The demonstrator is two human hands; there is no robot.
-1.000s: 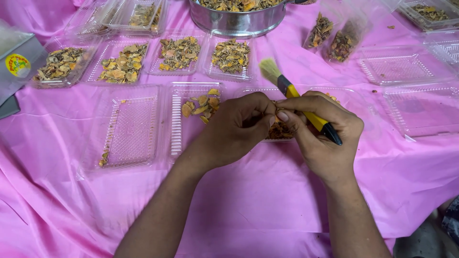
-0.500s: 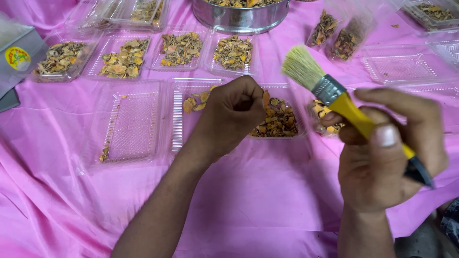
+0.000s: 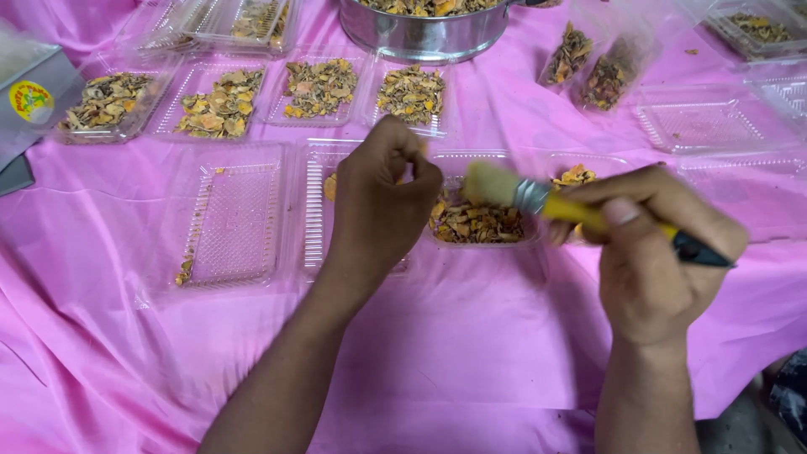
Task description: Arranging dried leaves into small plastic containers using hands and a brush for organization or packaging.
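Your right hand (image 3: 651, 252) is gripping a yellow-handled brush (image 3: 572, 206), bristles pointing left toward your left hand (image 3: 382, 197). Your left hand is hovering curled into a closed grip over a clear tray (image 3: 336, 214); whether it is pinching anything you cannot tell. Just beside it, a tray of dried pieces (image 3: 475, 223) is lying on the pink-clothed worktop (image 3: 471, 336). A steel pot (image 3: 420, 34) is standing at the far edge.

Both forearms bare, reaching forward from the lower edge. Left hand (image 3: 382, 197) curled into a loose fist, knuckles up, fingertips pinched together at the top, wrist bent slightly inward. Right hand (image 3: 651, 248) raised nearer the body, back toward the camera, fingers wrapped closed, thumb (image 3: 626, 212) lying flat across the top.
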